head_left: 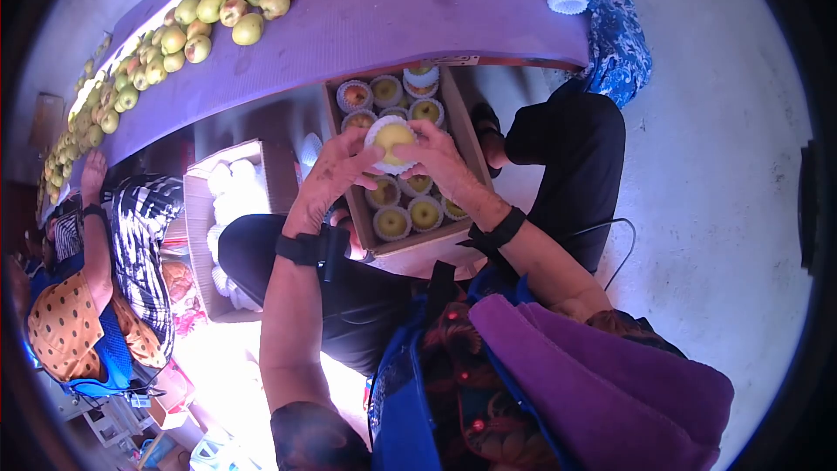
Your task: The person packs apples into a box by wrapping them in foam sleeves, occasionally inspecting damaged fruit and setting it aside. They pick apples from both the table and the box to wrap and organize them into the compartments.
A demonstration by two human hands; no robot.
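Observation:
Between my two hands is a yellow-green apple (394, 141) in a white foam net sleeve, held above an open cardboard box (471, 144). My left hand (338, 167) closes on its left side, fingers and thumb against the sleeve. From the right, my right hand (433, 157) grips the same apple, thumb across its front. Below, the box holds several apples in foam sleeves, such as a sleeved apple (425, 214) near its front end. My hands and the held apple hide the middle of the box.
A purple-covered table (418, 9) carries a long heap of apples (209, 9). Left of my knee stands a carton of white foam sleeves (199, 209). A co-worker (87, 296) sits at far left, one hand by the apples. Blue patterned cloth (615, 35) hangs at the table's right end.

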